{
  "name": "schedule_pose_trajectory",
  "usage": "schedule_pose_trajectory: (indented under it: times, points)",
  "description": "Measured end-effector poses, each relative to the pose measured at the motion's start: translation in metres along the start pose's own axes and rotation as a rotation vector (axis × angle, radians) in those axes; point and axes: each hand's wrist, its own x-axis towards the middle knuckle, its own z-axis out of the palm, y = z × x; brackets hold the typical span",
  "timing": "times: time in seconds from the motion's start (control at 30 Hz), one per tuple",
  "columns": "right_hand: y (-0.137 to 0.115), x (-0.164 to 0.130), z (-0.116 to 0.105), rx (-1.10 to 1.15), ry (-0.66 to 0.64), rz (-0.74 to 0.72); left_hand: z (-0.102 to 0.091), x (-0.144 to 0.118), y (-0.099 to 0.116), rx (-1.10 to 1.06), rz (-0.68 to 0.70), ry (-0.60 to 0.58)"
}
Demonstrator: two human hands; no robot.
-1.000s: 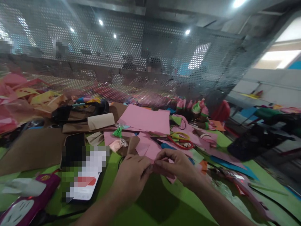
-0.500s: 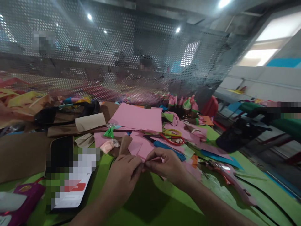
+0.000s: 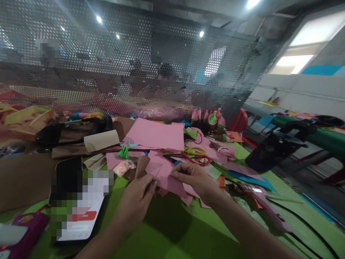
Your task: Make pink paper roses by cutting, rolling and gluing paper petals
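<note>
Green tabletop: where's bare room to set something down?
The green tabletop has its widest bare patch between left forearm and right forearm; a smaller one lies between the phone and left hand. Farther back it's crowded: pink sheets, scissors, paper roll.

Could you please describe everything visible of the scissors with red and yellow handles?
The scissors with red and yellow looped handles lie among pink paper sheets just beyond the right hand, which does not hold them. The loops look plastic; the dark blades point toward the picture's left. Whether they are shut is unclear.
</note>
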Motion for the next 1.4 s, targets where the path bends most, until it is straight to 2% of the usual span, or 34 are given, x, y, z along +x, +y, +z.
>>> schedule_pose_trajectory:
  times: [0.2, 0.37, 0.6, 0.73, 1.17, 1.33, 1.4]
  points:
    - [-0.0002, 0.0004, -0.002, -0.038, 0.034, -0.042, 0.0003, 0.0023, -0.0045, -0.162, -0.093, 0.021]
    - [0.003, -0.0014, 0.0003, -0.014, 0.008, 0.061, -0.002, 0.0, -0.0017, -0.242, -0.081, 0.062]
    - [-0.002, -0.0015, 0.0025, -0.035, 0.035, 0.04, -0.0009, -0.0006, 0.0023, -0.387, -0.117, 0.078]
    - [-0.0031, -0.0017, 0.0046, 0.004, 0.028, 0.052, -0.0024, -0.0008, 0.0033, -0.385, -0.121, 0.052]
    - [-0.0023, 0.0001, -0.0002, 0.055, 0.066, 0.023, -0.0015, 0.001, 0.0019, -0.513, -0.166, 0.198]
    - [-0.0001, -0.0005, 0.0029, 0.018, 0.044, 0.046, -0.0019, 0.001, 0.005, -0.464, -0.135, 0.132]
    - [0.0012, -0.0007, 0.0043, 0.008, 0.031, 0.052, -0.0018, 0.0014, 0.0051, -0.457, -0.131, 0.142]
